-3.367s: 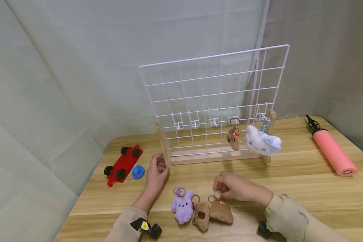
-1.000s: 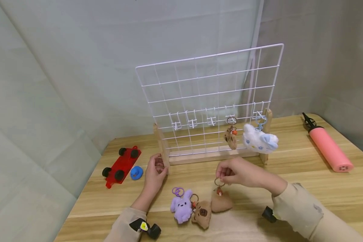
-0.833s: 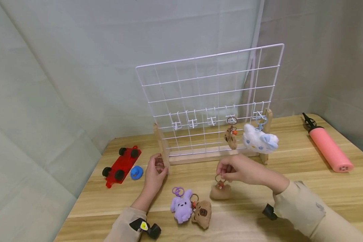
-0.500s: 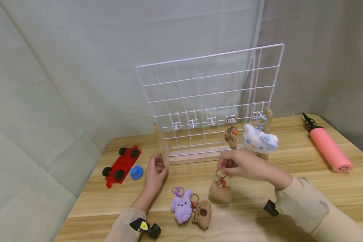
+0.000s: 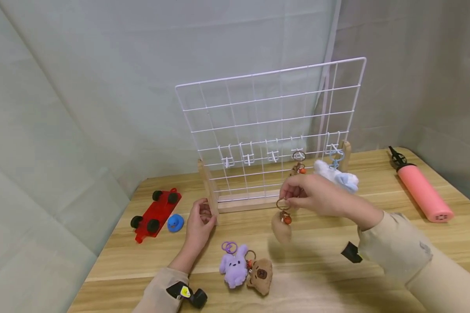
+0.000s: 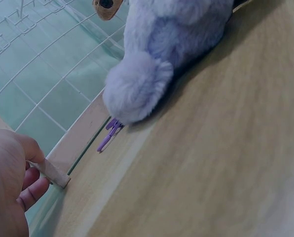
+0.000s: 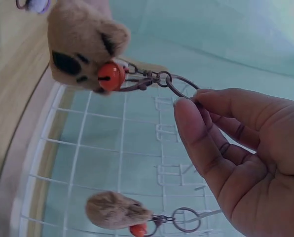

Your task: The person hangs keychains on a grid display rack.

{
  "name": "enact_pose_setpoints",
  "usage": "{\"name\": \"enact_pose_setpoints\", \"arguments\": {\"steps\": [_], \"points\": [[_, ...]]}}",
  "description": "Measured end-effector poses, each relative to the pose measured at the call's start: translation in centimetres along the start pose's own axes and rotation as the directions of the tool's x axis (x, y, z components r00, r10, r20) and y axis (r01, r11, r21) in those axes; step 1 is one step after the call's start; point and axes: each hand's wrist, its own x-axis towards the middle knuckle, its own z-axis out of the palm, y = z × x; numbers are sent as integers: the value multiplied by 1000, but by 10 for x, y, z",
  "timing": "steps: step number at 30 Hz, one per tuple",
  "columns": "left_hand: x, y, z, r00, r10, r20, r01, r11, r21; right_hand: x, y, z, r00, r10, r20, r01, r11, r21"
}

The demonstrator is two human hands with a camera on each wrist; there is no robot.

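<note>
My right hand [image 5: 317,191] pinches the metal ring [image 7: 179,86] of a brown plush keychain [image 5: 282,228]. The plush hangs above the table in front of the white wire grid rack [image 5: 270,72]; an orange bell [image 7: 110,76] dangles beside it in the right wrist view. With thumb and fingers, my left hand [image 5: 197,224] holds the wooden upright [image 5: 208,187] at the rack's left end. On the rack hang another brown plush keychain [image 7: 117,210] and a white cat plush [image 5: 329,170], both partly hidden by my right hand in the head view.
A purple plush keychain [image 5: 235,267] and a brown bear keychain [image 5: 260,278] lie on the table in front. Several white hooks [image 5: 248,158] line the grid. At left are a red toy car chassis [image 5: 158,213] and blue toy duck [image 5: 175,222]; at right, a pink pump [image 5: 424,193].
My right hand has lifted the brown plush keychain off the table beside the bear and carried it up and away towards the rack. The left hand stays on the upright.
</note>
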Motion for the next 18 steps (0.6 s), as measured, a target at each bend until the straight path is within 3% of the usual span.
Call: {"name": "enact_pose_setpoints", "arguments": {"steps": [7,18], "points": [[0,1,-1,1000,-4,3,4,1000,5,8,-6,-11,999,-23,-48,21,999,-39],[0,-1,-1,1000,3,8,-3,1000,6,18,-10,-26,996,4,-90,-13,995,-101]]}}
